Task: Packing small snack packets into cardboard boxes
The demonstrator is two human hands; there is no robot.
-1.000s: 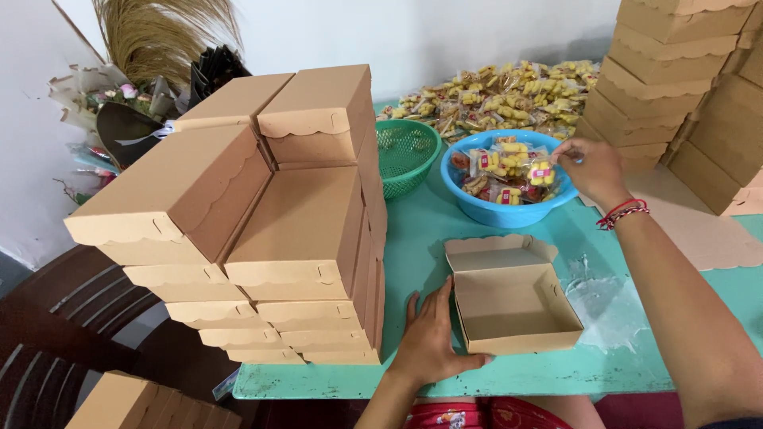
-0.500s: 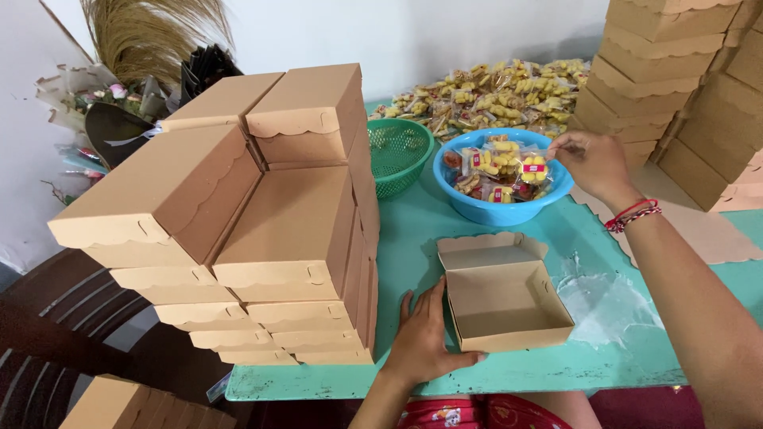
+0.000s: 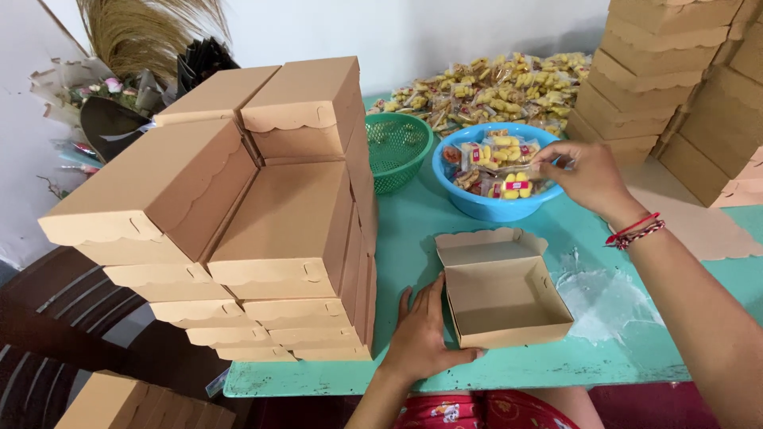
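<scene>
2 hands apart: left hand [image 3: 421, 334] flat, bracing open brown cardboard box [image 3: 502, 290]; right hand [image 3: 584, 175] pinching clear snack packet [image 3: 520, 165] over blue plastic bowl [image 3: 477, 205], beyond box.

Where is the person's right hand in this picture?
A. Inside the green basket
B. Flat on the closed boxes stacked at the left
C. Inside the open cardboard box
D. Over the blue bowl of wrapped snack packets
D. The right hand is over the blue bowl, fingertips on a snack packet, while the left hand rests against the open cardboard box, which is empty; the green basket is untouched.
</scene>
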